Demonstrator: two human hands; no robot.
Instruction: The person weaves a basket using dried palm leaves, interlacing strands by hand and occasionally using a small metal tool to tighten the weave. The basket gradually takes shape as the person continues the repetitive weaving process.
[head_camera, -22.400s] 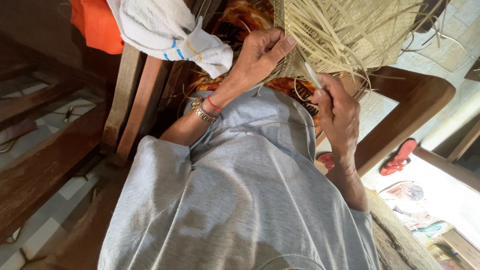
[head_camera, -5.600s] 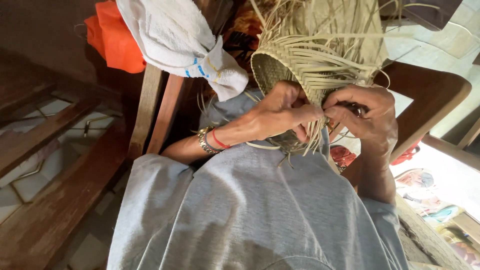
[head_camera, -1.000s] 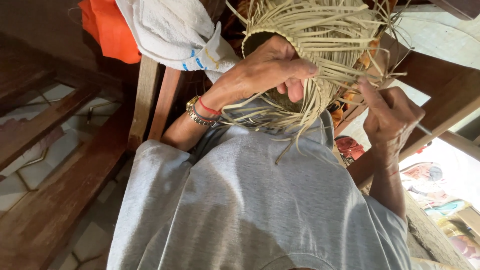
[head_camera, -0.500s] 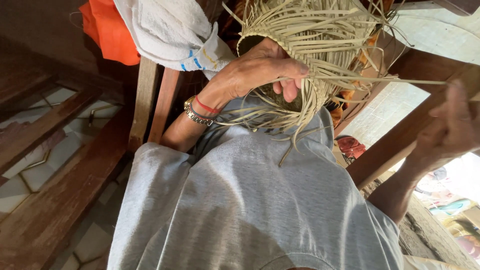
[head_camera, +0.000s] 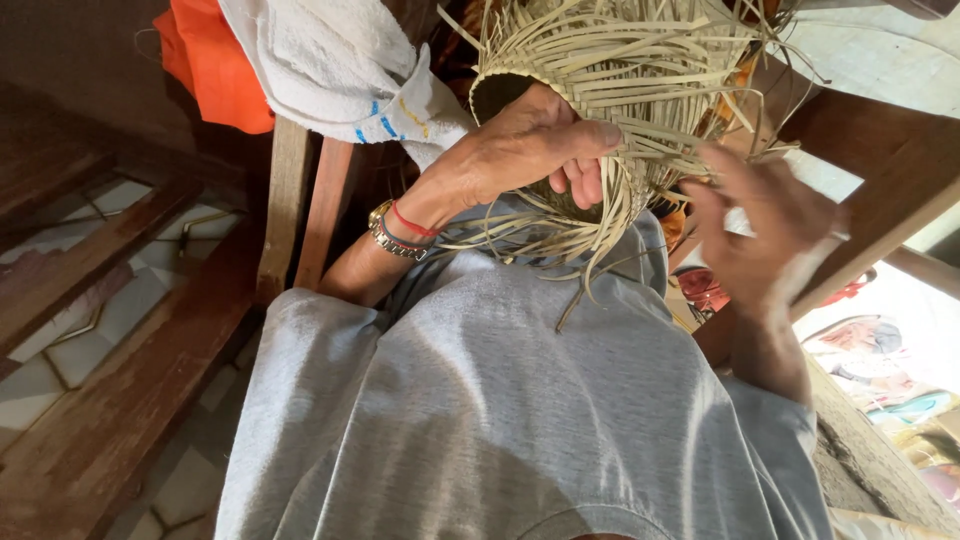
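A half-woven basket (head_camera: 620, 60) of pale straw strips hangs in front of my chest, with loose strip ends sticking out all round. My left hand (head_camera: 530, 150) grips its rim, thumb on the outside and fingers curled inside; the wrist wears a metal watch and a red thread (head_camera: 398, 232). My right hand (head_camera: 765, 235) is blurred, just right of the basket, fingers spread, their tips close to loose strands. I see nothing held in it. My grey shirt (head_camera: 500, 420) fills the lower view.
A white towel (head_camera: 330, 70) and an orange cloth (head_camera: 215, 75) hang over a wooden chair back (head_camera: 300, 200) at the upper left. Wooden beams (head_camera: 880, 190) cross at the right. Dark wooden planks over a tiled floor (head_camera: 70, 350) lie at the left.
My right hand, which had pulled a long strip far out to the right, has come back close to the basket. My left hand keeps its grip on the rim.
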